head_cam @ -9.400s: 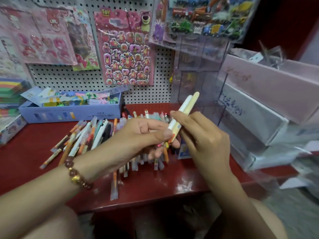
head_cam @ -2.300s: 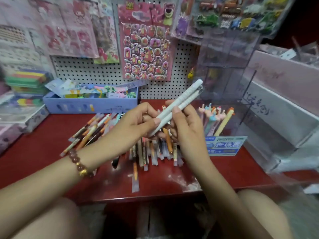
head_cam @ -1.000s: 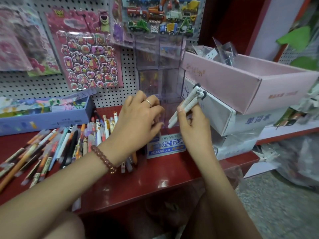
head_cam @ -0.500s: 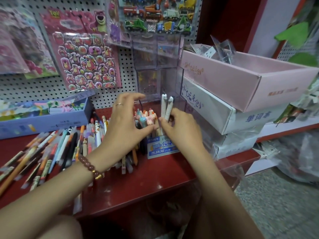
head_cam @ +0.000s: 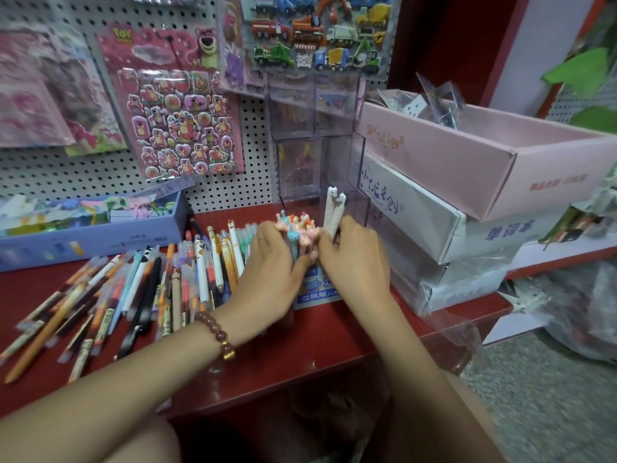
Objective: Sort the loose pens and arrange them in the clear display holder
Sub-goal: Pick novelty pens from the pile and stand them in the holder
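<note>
Head view looks down on a red shelf (head_cam: 300, 355) where the right hand (head_cam: 355, 262) grips two white pens (head_cam: 335, 208) by their lower halves, fingers curled round the barrels. The pair stands close to upright, decorated caps up and tips hidden behind the fingers, so its long axis runs almost straight down into the near, lowest compartment of the clear display holder (head_cam: 356, 182). That compartment already holds a cluster of figure-topped pens (head_cam: 298, 230), standing just left of the white pair and nearly touching it.

The left hand (head_cam: 267, 272) reaches in from the left with its fingers against that cluster. Blur hides whether they wrap round the pens or only push on them, so I cannot tell how closed that hand is. It looks placed to keep the cluster leaning left and leave a gap on the right side of the compartment.

What matters for the next move is that the gap lies directly below the right hand, between the cluster and the holder's right wall. A straight drop along the pens' own axis should seat them; any tilt to the left would likely catch the figure tops. The loose pens (head_cam: 173, 282) lie flat in a spread on the shelf, well to the left, nearer the left hand.
</note>
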The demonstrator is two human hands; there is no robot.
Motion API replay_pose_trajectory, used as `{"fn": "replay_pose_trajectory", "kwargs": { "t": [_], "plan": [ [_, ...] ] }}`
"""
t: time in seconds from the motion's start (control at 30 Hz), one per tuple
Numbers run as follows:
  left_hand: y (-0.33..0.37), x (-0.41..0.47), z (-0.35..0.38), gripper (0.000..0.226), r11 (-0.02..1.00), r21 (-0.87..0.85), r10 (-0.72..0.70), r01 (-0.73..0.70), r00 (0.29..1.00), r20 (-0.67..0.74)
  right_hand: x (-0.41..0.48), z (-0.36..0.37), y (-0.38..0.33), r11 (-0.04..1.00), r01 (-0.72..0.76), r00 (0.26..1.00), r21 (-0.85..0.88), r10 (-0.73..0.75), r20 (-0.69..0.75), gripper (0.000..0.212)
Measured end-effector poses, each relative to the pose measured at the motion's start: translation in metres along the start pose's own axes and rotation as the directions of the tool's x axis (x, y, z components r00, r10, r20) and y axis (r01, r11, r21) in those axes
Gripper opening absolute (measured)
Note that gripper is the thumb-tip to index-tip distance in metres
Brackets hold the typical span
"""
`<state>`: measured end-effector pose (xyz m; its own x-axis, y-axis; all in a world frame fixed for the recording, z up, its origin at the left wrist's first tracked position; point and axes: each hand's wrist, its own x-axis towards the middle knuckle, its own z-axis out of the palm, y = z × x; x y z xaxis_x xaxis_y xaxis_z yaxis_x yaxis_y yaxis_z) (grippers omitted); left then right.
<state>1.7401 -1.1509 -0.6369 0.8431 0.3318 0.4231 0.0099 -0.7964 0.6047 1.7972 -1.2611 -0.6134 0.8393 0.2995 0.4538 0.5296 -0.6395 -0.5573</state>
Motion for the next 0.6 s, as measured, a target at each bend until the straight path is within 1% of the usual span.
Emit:
{"fn": "replay_pose_trajectory", "kwargs": {
  "t": [0.07,0.1,0.23,0.33,0.43,0.5,0.6],
  "plan": [
    [0.003,0.000,0.000,0.025,0.993,0.080,0.095,-0.091,0.994,-0.047,-0.001,-0.002,0.001,0.999,0.009,1.000,0.050,-0.010,0.017,0.012],
    [0.004,0.000,0.000,0.023,0.990,0.095,0.114,-0.107,0.992,-0.061,-0.001,-0.002,0.003,0.997,0.012,0.999,0.071,-0.014,0.029,0.008],
    [0.005,0.001,0.002,0.023,0.986,0.109,0.133,-0.123,0.988,-0.083,0.000,0.001,0.010,0.993,0.019,0.998,0.113,-0.026,0.063,0.007],
    [0.005,0.002,0.002,0.025,0.988,0.070,0.141,-0.136,0.987,-0.082,0.001,0.002,0.014,0.991,0.010,0.997,0.136,-0.020,0.073,0.011],
    [0.004,0.004,0.002,0.030,0.994,-0.012,0.111,-0.112,0.992,-0.059,0.001,0.003,0.014,0.988,-0.009,0.997,0.154,-0.003,0.075,0.018],
    [0.001,0.006,0.001,0.037,0.994,-0.032,0.101,-0.103,0.993,-0.054,-0.001,0.003,0.013,0.995,-0.026,0.997,0.098,0.018,0.073,0.022],
    [-0.004,0.010,0.001,0.053,0.991,-0.072,0.104,-0.111,0.990,-0.096,-0.003,0.006,0.011,0.994,-0.004,0.997,-0.106,0.013,0.079,0.025]
  ]
}}
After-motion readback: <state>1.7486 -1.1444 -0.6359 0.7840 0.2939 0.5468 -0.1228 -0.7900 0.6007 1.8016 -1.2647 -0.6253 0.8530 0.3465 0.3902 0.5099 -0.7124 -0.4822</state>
